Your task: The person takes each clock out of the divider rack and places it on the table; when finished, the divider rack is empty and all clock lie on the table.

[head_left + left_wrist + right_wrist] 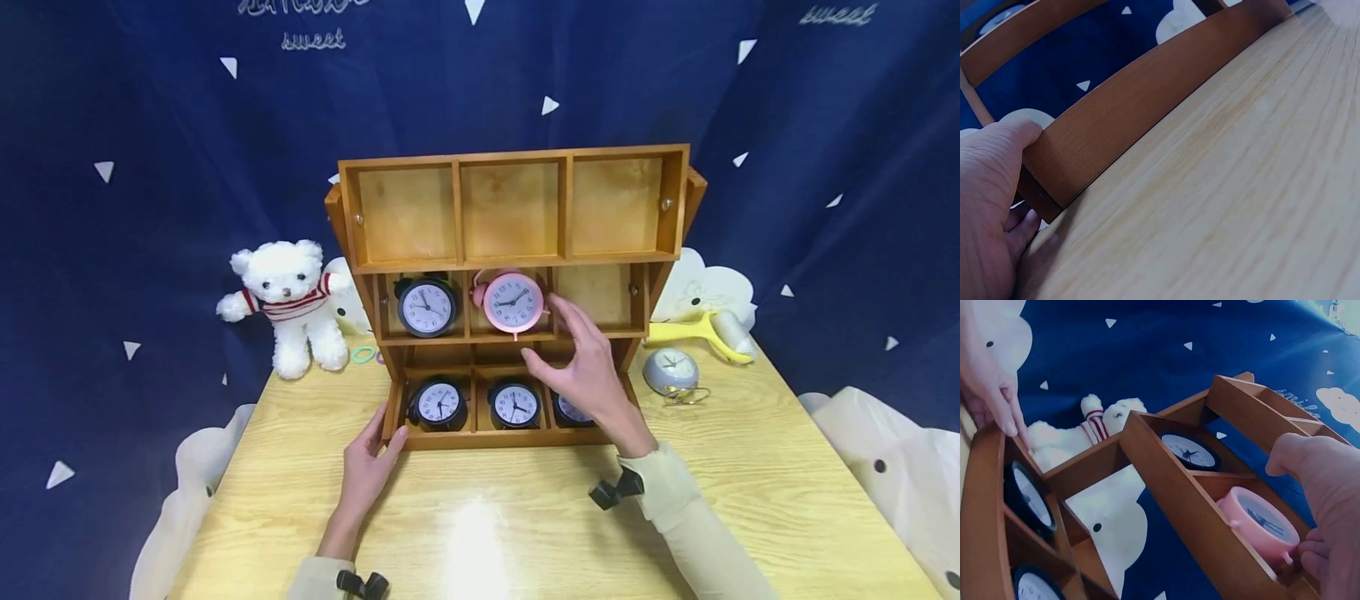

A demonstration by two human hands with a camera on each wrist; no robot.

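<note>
A wooden three-tier shelf (517, 259) with square compartments stands on the table. My left hand (367, 462) grips the left front corner of its bottom tier, thumb over the front board (1116, 106) and fingers along the side. In the middle tier, a pink alarm clock (513, 302) sits tilted in the centre compartment, its feet toward the lower right. My right hand (588, 371) is just right of it, thumb spread apart and fingertips close to the clock's edge. Left of the pink clock is a black alarm clock (427, 307).
The bottom tier holds black clocks (439, 405), the right one partly hidden by my right hand. A white teddy bear (287, 304) sits to the left near coloured rings (363, 355). Rightward are a grey clock (671, 371), gold-rimmed glasses (686, 395) and a yellow-handled roller (705, 331).
</note>
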